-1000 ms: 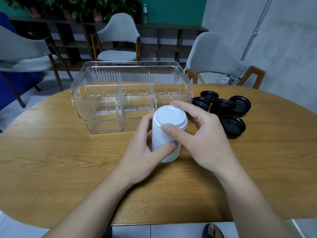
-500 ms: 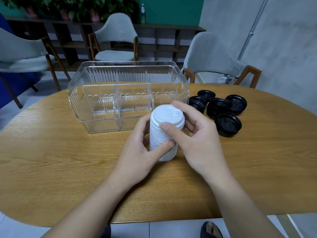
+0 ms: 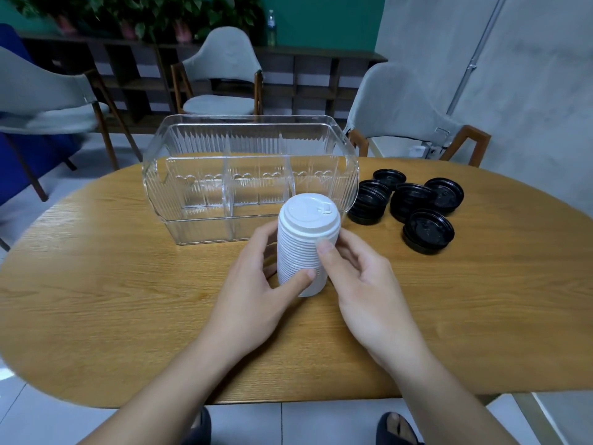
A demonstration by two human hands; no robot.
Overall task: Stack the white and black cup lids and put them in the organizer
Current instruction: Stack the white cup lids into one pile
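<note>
White lid stack: a tall column of nested white plastic cup lids, smooth and matte, its side finely ribbed by the many rims; the top lid is round and domed with a small raised sip tab near its far-right edge. It stands upright, its base at the worktop, just in front of the organizer and between the two hands.
Left hand: curled round the left side of the stack, thumb laid across the lower front, fingers wrapping behind (their tips are hidden).
Right hand: curled against the right side of the stack, thumb pressed upright on the upper ribs, fingers bent round the far side.
Organizer: a clear hard-plastic rectangular bin with rounded corners, fluted vertical ribbing on its walls and a scalloped pattern along the front; inner dividers split it into compartments, and no lids show inside.
Black lids: glossy round black plastic lids in several short stacks, grouped on the worktop to the right of the organizer, close to each other (the nearest one lies closest to the right hand, yet apart from it).
Worktop: a rounded wooden surface, light brown with visible grain.
Chairs: grey padded shells on wooden frames, standing behind the worktop.
</note>
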